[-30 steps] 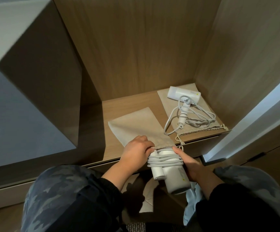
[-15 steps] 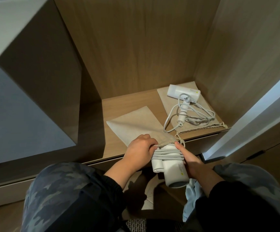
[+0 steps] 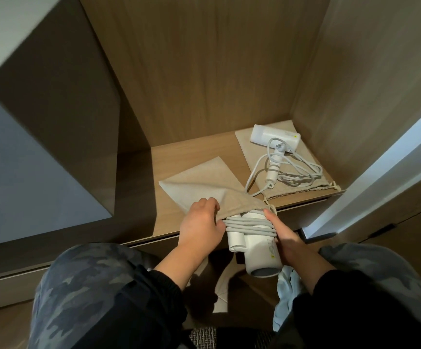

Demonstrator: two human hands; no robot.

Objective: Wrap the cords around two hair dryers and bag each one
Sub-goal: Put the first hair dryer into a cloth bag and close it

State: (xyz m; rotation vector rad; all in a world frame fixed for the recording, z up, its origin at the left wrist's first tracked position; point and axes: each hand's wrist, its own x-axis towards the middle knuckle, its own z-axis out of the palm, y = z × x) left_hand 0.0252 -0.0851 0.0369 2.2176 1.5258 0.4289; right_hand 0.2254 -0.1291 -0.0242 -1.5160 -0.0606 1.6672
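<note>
— At lower centre of the frame, what is happening?

— The left hand (image 3: pixel 199 222) is pinching the mouth of the near bag (image 3: pixel 199 182), with its fingers curling over the cloth edge and lifting it open. The right hand (image 3: pixel 286 239) is gripping the wrapped hair dryer (image 3: pixel 259 250), with the thumb lying straight along its side. Its other fingers are hiding beneath the body, so I cannot tell how they are lying.

— Where is that dryer sitting?

— Its front end is just entering the bag's mouth. The cord (image 3: pixel 249 226) is coiling tightly round body and folded handle. The rear end is hanging off the shelf (image 3: pixel 169 159), toward the bottom of the frame.

— So which step is running?

— I am reading it as bagging the first dryer, since the wrapping is looking finished.

— And what is the next move asking for?

— Probably the right hand pushing the dryer toward the upper left, deeper in, while the left is drawing the cloth over the coils. Those coils are bulging, so they could be catching on the hem. At right centre, the second hair dryer (image 3: pixel 274 134) is lying on the second bag (image 3: pixel 247 147) with its loose cord (image 3: pixel 302 172) sprawling, not yet wrapped.
</note>
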